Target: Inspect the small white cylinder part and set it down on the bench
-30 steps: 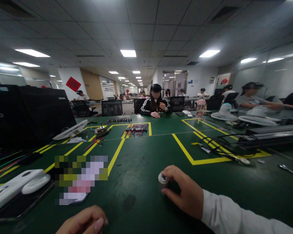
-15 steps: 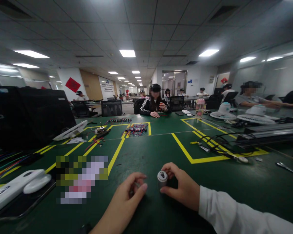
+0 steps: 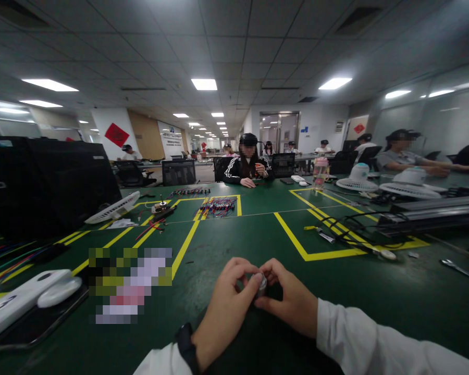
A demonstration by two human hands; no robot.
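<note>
A small silver metal cylinder [image 3: 261,285] stands on the green table in front of me, partly covered by my fingers. My right hand [image 3: 287,294] grips it from the right, thumb in front and fingers behind. From the left, my left hand [image 3: 236,291] reaches over to its upper end. The thumb and forefinger of that hand close together at the cylinder's top; whatever they pinch there is hidden. A dark band [image 3: 186,344] circles my left wrist.
Yellow tape [image 3: 289,237] marks areas on the table. Bundled wires [image 3: 218,207] lie ahead, black cables [image 3: 347,237] and a wrench [image 3: 463,272] to the right. A white power strip [image 3: 27,297] and dark phone [image 3: 42,320] lie left. A person [image 3: 250,166] sits opposite.
My left hand has moved right and forward, from beside the cylinder onto its top, closing its fingers there. The right hand keeps its grip with little movement.
</note>
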